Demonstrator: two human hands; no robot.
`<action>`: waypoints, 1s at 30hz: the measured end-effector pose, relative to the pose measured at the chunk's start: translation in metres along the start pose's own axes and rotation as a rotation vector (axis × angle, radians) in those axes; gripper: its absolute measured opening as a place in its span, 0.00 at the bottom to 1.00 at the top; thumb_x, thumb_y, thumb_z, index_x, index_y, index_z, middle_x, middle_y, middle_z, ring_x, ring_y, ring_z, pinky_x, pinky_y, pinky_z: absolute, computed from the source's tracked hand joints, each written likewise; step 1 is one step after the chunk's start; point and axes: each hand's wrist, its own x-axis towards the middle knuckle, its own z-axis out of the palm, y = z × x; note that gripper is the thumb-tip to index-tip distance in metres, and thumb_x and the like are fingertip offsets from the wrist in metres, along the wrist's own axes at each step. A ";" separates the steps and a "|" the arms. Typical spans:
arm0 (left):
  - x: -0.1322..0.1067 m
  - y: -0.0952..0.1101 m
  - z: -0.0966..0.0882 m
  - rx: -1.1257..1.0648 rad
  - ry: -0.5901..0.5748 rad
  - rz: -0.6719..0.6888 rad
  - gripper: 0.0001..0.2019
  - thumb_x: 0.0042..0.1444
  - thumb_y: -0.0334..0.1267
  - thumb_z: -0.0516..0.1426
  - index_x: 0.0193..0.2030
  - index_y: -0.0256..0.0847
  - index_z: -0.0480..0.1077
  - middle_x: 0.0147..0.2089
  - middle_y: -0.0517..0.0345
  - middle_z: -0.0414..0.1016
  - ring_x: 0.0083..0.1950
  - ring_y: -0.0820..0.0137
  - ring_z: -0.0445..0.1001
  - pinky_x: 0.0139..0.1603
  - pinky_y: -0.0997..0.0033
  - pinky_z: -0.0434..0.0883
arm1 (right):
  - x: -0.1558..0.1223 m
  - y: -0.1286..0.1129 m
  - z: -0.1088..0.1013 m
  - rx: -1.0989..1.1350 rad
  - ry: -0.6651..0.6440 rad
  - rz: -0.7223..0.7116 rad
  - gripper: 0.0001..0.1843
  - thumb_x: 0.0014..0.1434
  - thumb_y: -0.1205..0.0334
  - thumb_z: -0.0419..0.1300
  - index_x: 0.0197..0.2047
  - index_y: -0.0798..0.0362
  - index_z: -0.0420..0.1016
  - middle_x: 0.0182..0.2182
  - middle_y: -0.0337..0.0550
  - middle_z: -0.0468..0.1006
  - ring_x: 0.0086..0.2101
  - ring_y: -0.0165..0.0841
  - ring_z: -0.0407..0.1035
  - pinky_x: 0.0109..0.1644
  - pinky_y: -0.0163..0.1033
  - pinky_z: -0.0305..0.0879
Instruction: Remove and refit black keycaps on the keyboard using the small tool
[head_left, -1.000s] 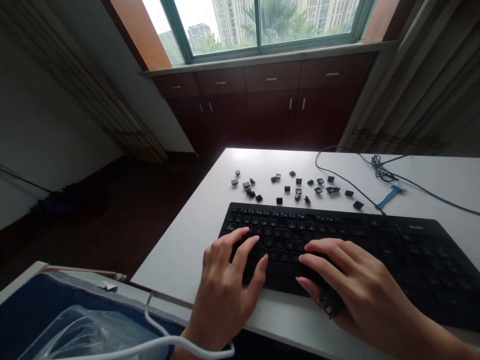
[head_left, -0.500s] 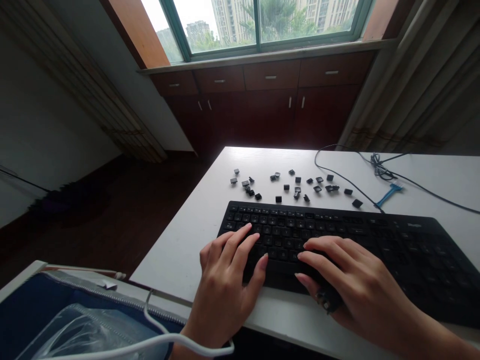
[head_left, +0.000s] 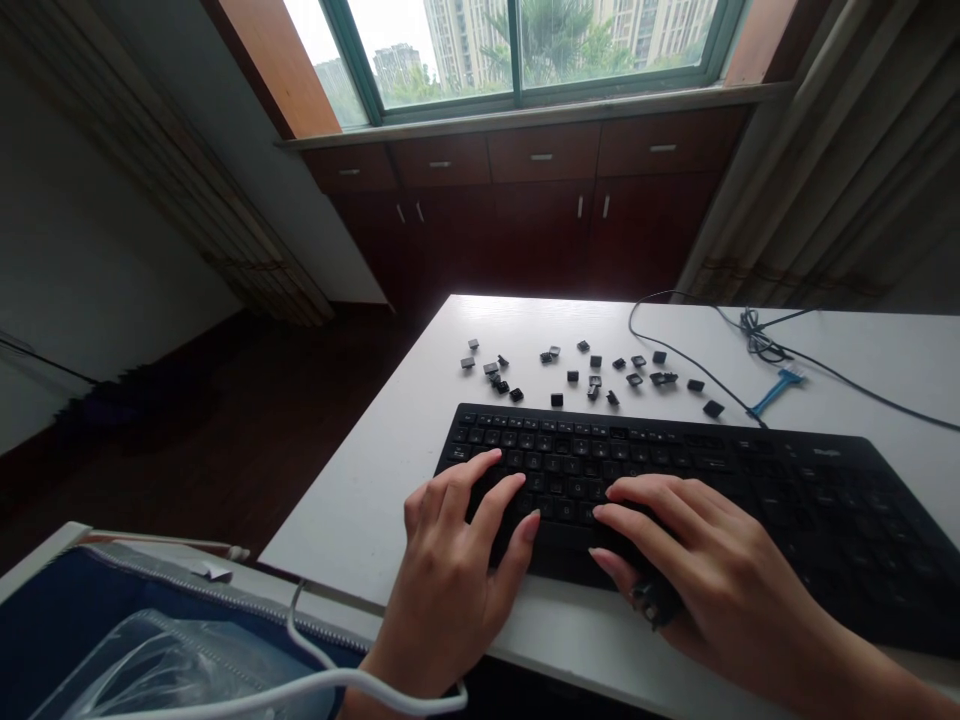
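A black keyboard (head_left: 757, 470) lies along the front of the white table, with gaps where some keys are missing. My left hand (head_left: 450, 560) rests over its left part, fingers spread and thumb apart, holding nothing. Over the middle keys, my right hand (head_left: 712, 560) is curled with the index and middle fingertips on the keyboard. Between its thumb and palm sits a small black piece (head_left: 654, 604), partly hidden, perhaps a keycap. Behind the keyboard, several loose black keycaps (head_left: 556, 400) are scattered, some upside down.
A blue brush-like tool (head_left: 776, 390) lies behind the keyboard beside a coiled black cable (head_left: 761, 335). At the lower left are a blue zippered case (head_left: 45, 600) with a clear plastic bag and a white cable (head_left: 330, 680). The table's left edge drops to the floor.
My left index finger has bent and shifted slightly down and right over the keys, its thumb also slightly right. The right hand is nearly unchanged, and the loose keycaps lie as before.
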 end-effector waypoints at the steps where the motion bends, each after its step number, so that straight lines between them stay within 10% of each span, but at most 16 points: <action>1: 0.000 0.000 0.000 0.000 -0.007 0.001 0.15 0.66 0.35 0.57 0.59 0.43 0.70 0.64 0.44 0.67 0.64 0.55 0.66 0.61 0.50 0.62 | 0.000 0.000 0.000 -0.003 -0.003 -0.003 0.14 0.63 0.64 0.64 0.52 0.56 0.76 0.48 0.51 0.78 0.45 0.41 0.73 0.46 0.48 0.71; 30: -0.001 -0.005 0.002 -0.020 0.011 0.016 0.20 0.65 0.35 0.58 0.62 0.41 0.66 0.64 0.44 0.67 0.64 0.55 0.66 0.62 0.51 0.65 | 0.011 -0.017 0.007 -0.118 0.051 0.023 0.18 0.65 0.61 0.62 0.55 0.61 0.77 0.46 0.54 0.81 0.42 0.43 0.75 0.46 0.49 0.71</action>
